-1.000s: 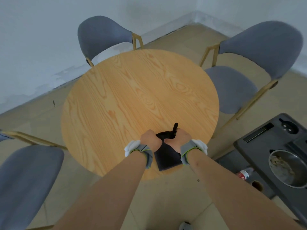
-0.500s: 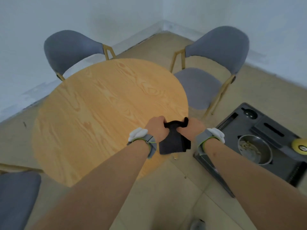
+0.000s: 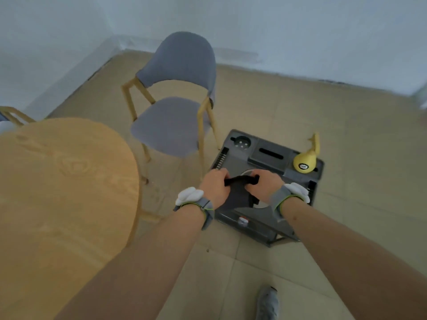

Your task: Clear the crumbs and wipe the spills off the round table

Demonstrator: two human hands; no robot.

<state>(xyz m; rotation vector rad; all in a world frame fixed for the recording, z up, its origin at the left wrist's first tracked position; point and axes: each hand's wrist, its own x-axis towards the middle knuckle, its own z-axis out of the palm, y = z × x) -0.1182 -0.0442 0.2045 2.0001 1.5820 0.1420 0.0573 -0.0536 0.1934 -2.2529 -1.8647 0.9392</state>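
Crumbs are not visible on the round worktop [image 3: 64,181], which lies to the left of both hands with its wood-grain surface looking bare, though the picture is blurred there. The left hand [image 3: 213,189] and the right hand [image 3: 264,187] are both clenched on the top edge of a black cloth [image 3: 239,195], bunched between them so that its long axis runs left to right while the rest hangs down. The cloth is held off the worktop, above a dark grey cart [image 3: 265,158] standing on the tiled floor; a metal bowl [image 3: 248,172] in the cart top shows only as a rim behind the hands. By this placement, shaking the cloth out over the bowl seems the step in hand. The left hand is nearer the worktop. A yellow bottle [image 3: 305,159] sits at the cart's far corner, a grey chair [image 3: 175,121] stands between cart and worktop, and pale walls close the corner.
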